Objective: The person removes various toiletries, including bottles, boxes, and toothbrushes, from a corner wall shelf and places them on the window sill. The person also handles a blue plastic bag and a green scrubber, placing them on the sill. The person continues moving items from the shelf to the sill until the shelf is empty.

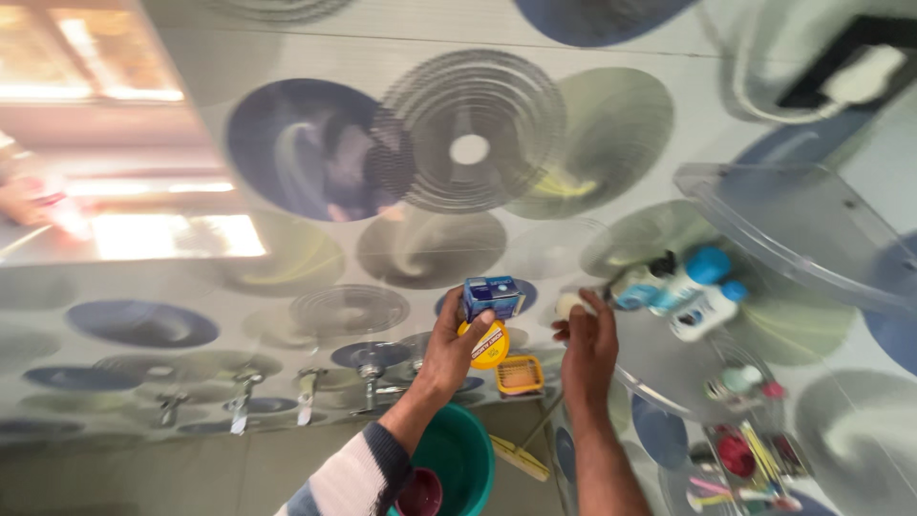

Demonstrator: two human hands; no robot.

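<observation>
The left hand (457,346) has its fingers clamped on a small blue cardboard box (493,296) and a round yellow tin (489,346), just left of the clear glass corner shelf (669,368); the right hand (586,352) pinches a small white object (571,305) at that shelf's edge.

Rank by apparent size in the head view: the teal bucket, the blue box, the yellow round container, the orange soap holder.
1. teal bucket
2. blue box
3-4. yellow round container and orange soap holder: look alike; the left hand partly hides the container.
</observation>
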